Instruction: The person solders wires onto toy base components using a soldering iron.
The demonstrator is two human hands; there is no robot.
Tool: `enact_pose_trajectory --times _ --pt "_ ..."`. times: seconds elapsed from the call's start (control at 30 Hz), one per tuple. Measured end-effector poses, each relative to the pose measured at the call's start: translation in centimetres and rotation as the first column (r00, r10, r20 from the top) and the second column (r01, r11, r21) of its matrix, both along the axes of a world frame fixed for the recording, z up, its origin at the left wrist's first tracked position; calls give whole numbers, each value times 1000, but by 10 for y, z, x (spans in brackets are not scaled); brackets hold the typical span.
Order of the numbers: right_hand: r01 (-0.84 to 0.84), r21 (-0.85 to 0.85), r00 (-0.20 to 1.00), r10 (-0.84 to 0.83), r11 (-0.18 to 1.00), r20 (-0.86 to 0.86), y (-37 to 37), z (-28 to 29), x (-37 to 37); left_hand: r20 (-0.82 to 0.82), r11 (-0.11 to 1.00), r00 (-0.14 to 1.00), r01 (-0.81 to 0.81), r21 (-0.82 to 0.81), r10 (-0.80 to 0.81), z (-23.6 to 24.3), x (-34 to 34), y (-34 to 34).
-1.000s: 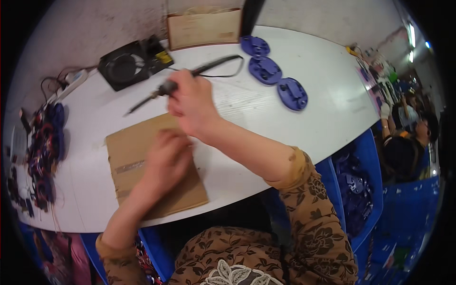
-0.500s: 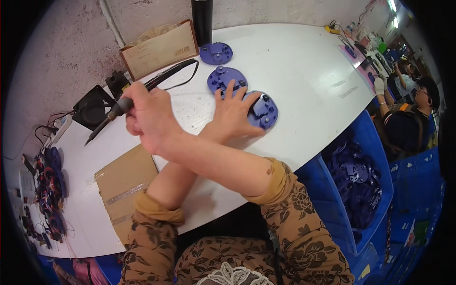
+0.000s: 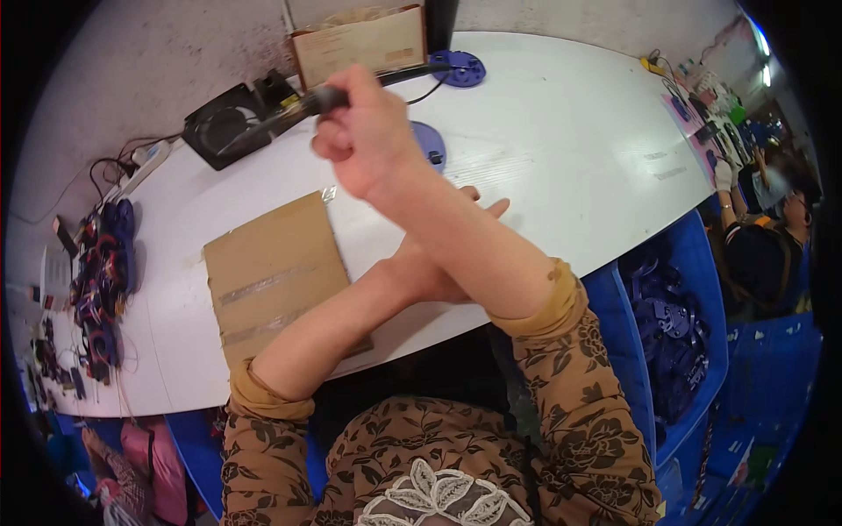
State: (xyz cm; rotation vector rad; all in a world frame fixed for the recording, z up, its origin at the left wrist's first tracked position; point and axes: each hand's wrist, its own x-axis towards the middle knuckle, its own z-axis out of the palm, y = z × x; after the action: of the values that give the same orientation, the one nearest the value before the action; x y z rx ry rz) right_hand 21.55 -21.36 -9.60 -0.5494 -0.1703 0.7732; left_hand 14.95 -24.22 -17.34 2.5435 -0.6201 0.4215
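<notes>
My forearms cross, the right one lying over the left. My right hand (image 3: 368, 131) is closed around the handle of a soldering iron (image 3: 298, 112), whose tip points left and down in front of a black fan. Its dark cable loops behind the hand. Below the right forearm, my left hand (image 3: 427, 273) is partly hidden. Two of its fingers stick out past the forearm, stretched and apart, with nothing visible between them. A round purple plastic shell (image 3: 430, 143) lies partly behind my right wrist. Another purple shell (image 3: 458, 68) with openings lies at the back.
The black square fan (image 3: 210, 131) stands at the back left, near a cardboard box (image 3: 360, 48). Flat cardboard (image 3: 272, 263) lies on the white table (image 3: 561, 131). Wired purple parts (image 3: 110, 280) are heaped at left. A blue bin (image 3: 715, 377) of purple parts stands right; a co-worker (image 3: 763, 254) sits beyond.
My left hand has left the purple shells and drawn back toward me under the right forearm. One shell no longer shows. My right hand still holds the soldering iron; the view has shifted.
</notes>
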Motion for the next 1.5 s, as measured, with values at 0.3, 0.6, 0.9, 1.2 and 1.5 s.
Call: enact_pose_trajectory --times 0.3,0.6,0.9,1.2,1.5 --pt "-17 -16 995 16 1000 -97 -7 -19 5 -305 993 948 -66 98 93 6 -49 14" --pt "-61 -228 997 68 972 21 -16 -73 -18 -87 251 243 -962 109 966 1 -172 111" --pt "-37 -325 999 48 945 25 -21 -99 -28 -93 558 553 -830 33 828 9 -214 125" --pt "15 -353 999 1 936 44 -27 -122 -24 -4 515 536 -813 -273 844 -20 -225 120" --pt "-291 -198 957 288 936 -44 -32 -137 8 -208 -624 -592 -697 -353 779 -144 -553 164"
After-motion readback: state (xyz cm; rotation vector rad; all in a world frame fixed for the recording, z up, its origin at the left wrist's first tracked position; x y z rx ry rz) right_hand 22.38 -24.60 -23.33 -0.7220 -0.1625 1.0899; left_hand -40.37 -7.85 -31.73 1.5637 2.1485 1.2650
